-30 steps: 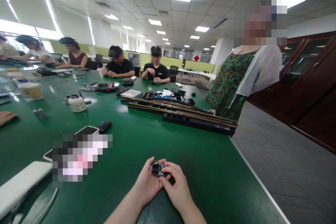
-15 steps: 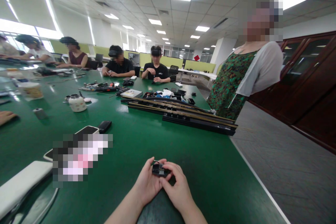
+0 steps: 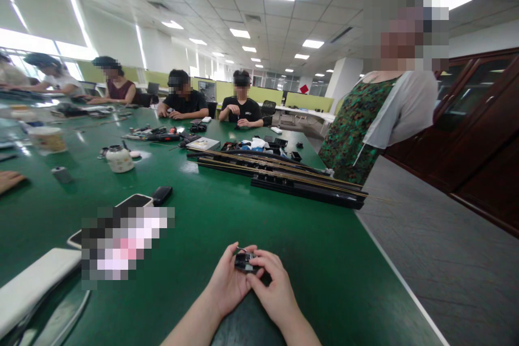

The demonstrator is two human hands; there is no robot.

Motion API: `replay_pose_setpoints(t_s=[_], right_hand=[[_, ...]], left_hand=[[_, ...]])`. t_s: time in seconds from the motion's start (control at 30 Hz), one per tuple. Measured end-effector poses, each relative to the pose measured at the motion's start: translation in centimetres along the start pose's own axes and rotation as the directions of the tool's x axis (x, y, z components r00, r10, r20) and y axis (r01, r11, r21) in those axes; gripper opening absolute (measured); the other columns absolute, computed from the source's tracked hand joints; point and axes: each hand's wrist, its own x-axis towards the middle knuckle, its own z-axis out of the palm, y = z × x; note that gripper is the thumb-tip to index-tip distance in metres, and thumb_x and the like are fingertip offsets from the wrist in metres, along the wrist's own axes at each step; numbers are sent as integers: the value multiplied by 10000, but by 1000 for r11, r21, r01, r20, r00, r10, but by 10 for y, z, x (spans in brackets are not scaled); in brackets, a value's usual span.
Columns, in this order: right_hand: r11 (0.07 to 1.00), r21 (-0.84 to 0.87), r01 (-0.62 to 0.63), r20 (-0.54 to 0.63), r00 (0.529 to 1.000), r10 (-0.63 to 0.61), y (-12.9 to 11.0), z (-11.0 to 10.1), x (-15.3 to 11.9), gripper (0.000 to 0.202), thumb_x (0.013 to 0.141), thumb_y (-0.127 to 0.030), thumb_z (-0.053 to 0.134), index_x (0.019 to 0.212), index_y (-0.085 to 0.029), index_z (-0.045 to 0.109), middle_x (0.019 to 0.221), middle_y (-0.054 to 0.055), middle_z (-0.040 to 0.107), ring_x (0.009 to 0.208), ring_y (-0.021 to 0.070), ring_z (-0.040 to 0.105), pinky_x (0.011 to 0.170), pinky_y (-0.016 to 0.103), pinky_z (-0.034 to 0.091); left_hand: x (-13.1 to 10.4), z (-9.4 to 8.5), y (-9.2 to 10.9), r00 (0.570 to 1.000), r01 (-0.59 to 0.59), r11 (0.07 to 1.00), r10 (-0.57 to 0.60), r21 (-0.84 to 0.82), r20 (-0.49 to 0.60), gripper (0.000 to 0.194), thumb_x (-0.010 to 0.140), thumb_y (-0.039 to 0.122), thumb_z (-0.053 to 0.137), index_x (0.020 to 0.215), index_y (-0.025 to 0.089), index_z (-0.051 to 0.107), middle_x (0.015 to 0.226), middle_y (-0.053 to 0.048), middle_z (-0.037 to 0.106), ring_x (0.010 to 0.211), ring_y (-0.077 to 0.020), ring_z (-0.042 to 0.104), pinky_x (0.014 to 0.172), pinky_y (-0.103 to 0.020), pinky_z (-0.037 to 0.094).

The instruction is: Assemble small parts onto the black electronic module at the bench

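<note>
Low in the middle of the head view, my left hand (image 3: 225, 284) cradles a small black plastic casing (image 3: 242, 263) from below and from the left. The casing has an open top with small parts inside, too small to name, and a short pale wire or strip (image 3: 241, 249) at its upper edge. My right hand (image 3: 274, 287) closes on the casing's right side, its index fingertip on top and its thumb underneath. Both hands are just above the green table (image 3: 194, 243). The fingers hide part of the casing.
A phone (image 3: 138, 201) and a white box-like object (image 3: 36, 286) lie to the left. Long black rails (image 3: 308, 191) with thin brass-coloured rods cross the table ahead. A white jar (image 3: 120, 159) and a metal cylinder (image 3: 61, 174) stand farther left. A person (image 3: 352, 119) stands at the right; others sit beyond.
My right index finger has shifted slightly over the top of the casing. My left hand has stayed almost still, and the standing person's head has moved a little.
</note>
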Motion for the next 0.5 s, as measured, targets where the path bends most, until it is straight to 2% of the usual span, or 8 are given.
replay_pose_setpoints(t_s=[0.13,0.3,0.5], right_hand=[[1000,19,-17,2,1000,17,-1,0,-1,312,629,-75,597,888,-247,628,1000,51,625,986,219,548,877,380,427],[995,36,-98,-15,995,98,-2,1,-3,404,626,-82,585,995,-245,570,1013,48,606,956,213,562,854,358,446],[994,30,-106,-2,994,107,-2,1,-4,400,635,-85,575,1005,-234,557,1036,52,592,998,213,542,895,357,420]], left_hand=[[0,0,-1,1000,1,1000,-1,3,15,278,786,325,456,805,91,606,722,-74,644,668,-164,619,717,-345,500],[1,-1,0,1000,16,1000,-16,19,16,290,773,351,477,812,96,609,793,-112,656,800,-225,629,715,-343,495],[1,-2,0,999,27,999,-27,24,26,302,770,366,485,837,97,603,823,-122,659,816,-232,630,723,-350,493]])
